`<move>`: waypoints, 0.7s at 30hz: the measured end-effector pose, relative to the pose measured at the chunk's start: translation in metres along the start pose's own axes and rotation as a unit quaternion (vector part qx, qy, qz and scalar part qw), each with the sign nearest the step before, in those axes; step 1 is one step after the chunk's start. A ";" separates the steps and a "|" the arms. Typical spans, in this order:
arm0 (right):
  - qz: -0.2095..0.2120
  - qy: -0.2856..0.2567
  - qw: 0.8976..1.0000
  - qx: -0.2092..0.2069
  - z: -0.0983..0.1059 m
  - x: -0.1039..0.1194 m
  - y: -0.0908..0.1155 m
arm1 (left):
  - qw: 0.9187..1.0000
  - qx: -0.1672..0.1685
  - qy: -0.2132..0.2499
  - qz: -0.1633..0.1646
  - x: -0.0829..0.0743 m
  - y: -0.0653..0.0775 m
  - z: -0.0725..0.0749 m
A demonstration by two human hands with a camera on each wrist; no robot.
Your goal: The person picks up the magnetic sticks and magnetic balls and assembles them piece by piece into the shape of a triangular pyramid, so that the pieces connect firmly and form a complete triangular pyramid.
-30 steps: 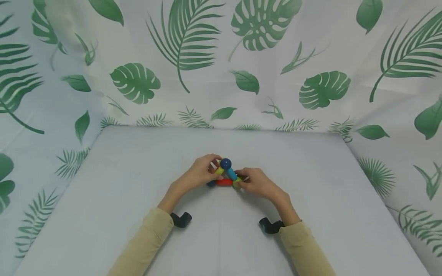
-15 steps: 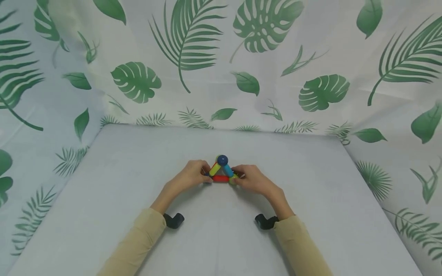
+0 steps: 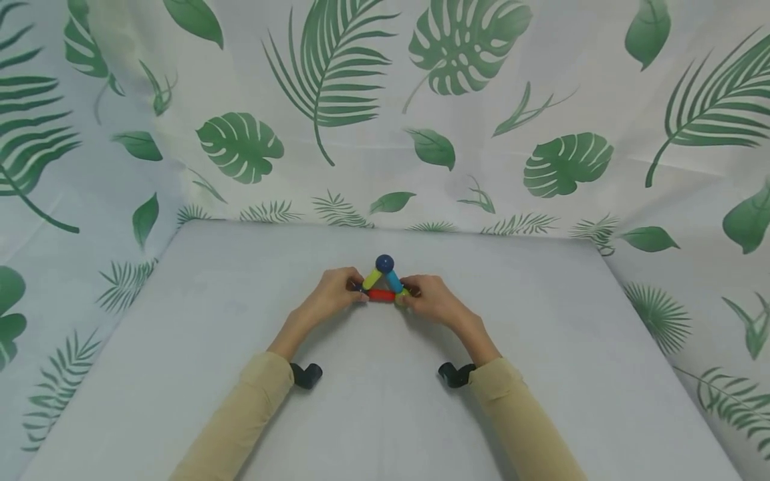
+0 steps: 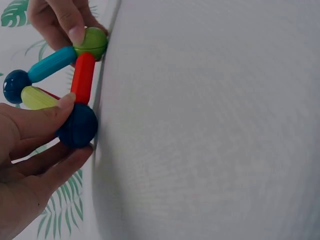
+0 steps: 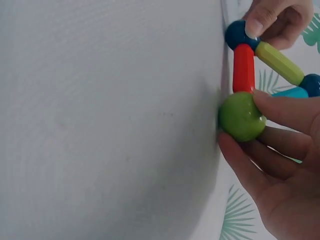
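A triangle of magnetic rods and balls stands between both hands. Its top is a dark blue ball [image 3: 384,264], from which a yellow rod [image 3: 372,279] and a light blue rod [image 3: 394,281] slope down. Along the bottom runs a red rod [image 3: 381,295]. My left hand [image 3: 332,292] pinches the lower left dark blue ball [image 4: 78,126] between thumb and fingers. On the other side my right hand [image 3: 434,298] grips the green ball [image 5: 243,116]. Another red piece shows slightly behind the yellow rod in the left wrist view; the rest of it is hidden.
The white tabletop [image 3: 379,401] spreads around the hands. A leaf-printed cloth [image 3: 361,153] rises behind the table and at both sides. Black wrist devices sit at the left wrist [image 3: 307,375] and the right wrist [image 3: 455,375].
My left hand has gone from the yellow rod down to the lower left blue ball. Both hands and the triangle have since shifted toward the back of the table.
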State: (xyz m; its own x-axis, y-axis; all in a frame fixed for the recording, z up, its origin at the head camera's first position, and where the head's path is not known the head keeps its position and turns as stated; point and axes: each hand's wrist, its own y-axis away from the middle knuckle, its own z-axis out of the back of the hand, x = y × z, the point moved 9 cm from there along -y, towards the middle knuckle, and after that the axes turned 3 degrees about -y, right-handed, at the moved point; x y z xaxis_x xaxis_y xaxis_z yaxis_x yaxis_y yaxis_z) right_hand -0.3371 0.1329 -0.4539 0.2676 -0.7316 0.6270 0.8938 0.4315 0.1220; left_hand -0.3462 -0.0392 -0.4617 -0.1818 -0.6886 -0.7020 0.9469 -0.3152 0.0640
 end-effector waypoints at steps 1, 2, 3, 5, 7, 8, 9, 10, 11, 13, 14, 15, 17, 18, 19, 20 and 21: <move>0.001 0.001 1.000 -0.005 0.000 0.000 0.000 | 1.000 -0.005 -0.001 -0.003 0.000 -0.001 0.000; 0.001 0.001 1.000 -0.008 0.001 -0.001 0.000 | 1.000 -0.011 0.000 -0.005 0.001 -0.001 0.000; 0.001 0.002 1.000 -0.012 0.001 -0.002 0.000 | 1.000 -0.015 0.000 -0.006 0.001 -0.001 0.000; 0.002 0.000 1.000 -0.018 0.002 -0.002 0.000 | 1.000 -0.021 -0.001 -0.008 0.002 0.000 -0.001; 0.003 -0.004 1.000 -0.022 0.003 -0.003 0.001 | 1.000 -0.025 -0.001 -0.009 0.002 0.000 -0.001; 0.003 -0.006 1.000 -0.023 0.003 -0.003 0.001 | 1.000 -0.028 0.001 -0.009 0.002 0.001 -0.001; 0.004 -0.007 1.000 -0.025 0.003 -0.003 0.002 | 1.000 -0.029 0.001 -0.009 0.002 0.001 -0.001; 0.004 -0.009 1.000 -0.026 0.004 -0.003 0.002 | 1.000 -0.030 0.001 -0.009 0.002 0.002 0.000; 0.005 -0.010 1.000 -0.028 0.004 -0.003 0.002 | 0.999 -0.031 0.001 -0.011 0.003 0.002 0.000; 0.005 -0.010 0.999 -0.030 0.003 -0.003 0.003 | 0.999 -0.034 0.004 -0.011 0.003 0.002 0.000; 0.004 -0.011 0.999 -0.031 0.003 -0.003 0.004 | 0.999 -0.035 0.003 -0.012 0.004 0.003 0.000; 0.004 -0.011 0.999 -0.031 0.002 -0.003 0.004 | 0.999 -0.036 0.002 -0.012 0.004 0.003 -0.001; 0.006 -0.012 0.999 -0.030 0.000 -0.004 0.004 | 0.999 -0.036 0.003 -0.012 0.006 0.005 -0.003; 0.005 -0.012 0.999 -0.030 -0.002 -0.004 0.005 | 0.999 -0.036 0.004 -0.012 0.008 0.006 -0.004; 0.003 -0.013 0.999 -0.029 -0.003 -0.005 0.006 | 0.999 -0.036 0.006 -0.013 0.009 0.007 -0.006; 0.003 -0.015 0.999 -0.028 -0.005 -0.007 0.006 | 0.999 -0.036 0.007 -0.014 0.010 0.008 -0.007; 0.003 -0.015 0.999 -0.028 -0.007 -0.008 0.007 | 0.999 -0.037 0.010 -0.015 0.011 0.009 -0.009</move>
State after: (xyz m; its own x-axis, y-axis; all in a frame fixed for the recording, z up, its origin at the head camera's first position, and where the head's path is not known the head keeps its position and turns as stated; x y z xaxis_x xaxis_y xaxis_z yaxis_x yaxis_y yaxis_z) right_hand -0.3304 0.1380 -0.4630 0.2633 -0.7117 0.6512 0.9108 0.4060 0.0754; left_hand -0.3369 -0.0442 -0.4756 -0.2049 -0.6663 -0.7170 0.9583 -0.2855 -0.0085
